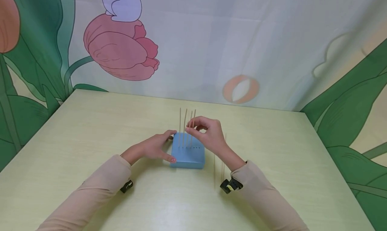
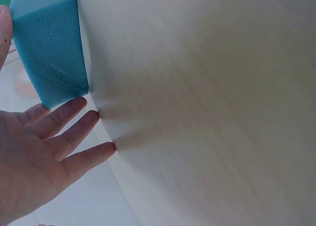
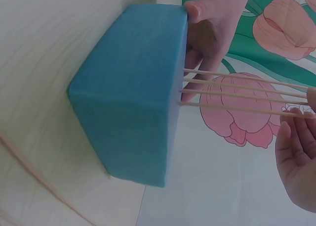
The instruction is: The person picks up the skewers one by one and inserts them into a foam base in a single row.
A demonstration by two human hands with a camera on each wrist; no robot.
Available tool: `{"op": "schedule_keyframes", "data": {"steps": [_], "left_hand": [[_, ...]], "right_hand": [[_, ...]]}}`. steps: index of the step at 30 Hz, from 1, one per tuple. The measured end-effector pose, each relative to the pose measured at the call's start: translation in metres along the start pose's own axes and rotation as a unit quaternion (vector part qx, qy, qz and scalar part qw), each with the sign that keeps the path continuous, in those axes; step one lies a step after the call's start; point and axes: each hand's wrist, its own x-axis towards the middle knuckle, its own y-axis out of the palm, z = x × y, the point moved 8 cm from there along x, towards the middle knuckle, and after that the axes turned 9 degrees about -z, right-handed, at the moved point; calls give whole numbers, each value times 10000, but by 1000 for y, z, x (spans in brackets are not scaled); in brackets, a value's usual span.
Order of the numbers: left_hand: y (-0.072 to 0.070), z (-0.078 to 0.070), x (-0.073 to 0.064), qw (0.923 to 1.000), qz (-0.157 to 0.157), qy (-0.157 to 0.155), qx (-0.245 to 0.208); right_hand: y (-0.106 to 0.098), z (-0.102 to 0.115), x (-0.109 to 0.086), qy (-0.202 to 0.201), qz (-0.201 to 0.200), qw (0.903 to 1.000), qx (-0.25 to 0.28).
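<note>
A light blue foam block [image 1: 187, 158] lies on the table with a row of small holes in its top. Several thin wooden sticks [image 1: 180, 123] stand upright in it, side by side at the left part of the row. My left hand [image 1: 154, 146] spans the block's left side, thumb at the front corner and forefinger at the back corner; its other fingers [image 2: 81, 159] are spread against the table. Above the block, my right hand [image 1: 208, 131] pinches the rightmost stick [image 3: 237, 109] near its upper end. That stick's lower end meets the block's top.
Loose sticks [image 1: 215, 170] lie on the pale table [image 1: 169, 204] right of the block, partly under the right forearm. A printed cloth [image 1: 193, 49] with flowers and leaves hangs behind the table. Each wrist carries a black camera strap [image 1: 231, 185].
</note>
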Motion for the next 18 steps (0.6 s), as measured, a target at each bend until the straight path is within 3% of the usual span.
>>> {"op": "schedule_keyframes", "data": {"steps": [8, 18], "left_hand": [[2, 1, 2, 10000, 0, -35, -20], [3, 3, 1, 9999, 79, -71, -42]], "right_hand": [[-12, -5, -6, 216, 303, 9993, -50], [-35, -27, -19, 577, 288, 9972, -389]]}}
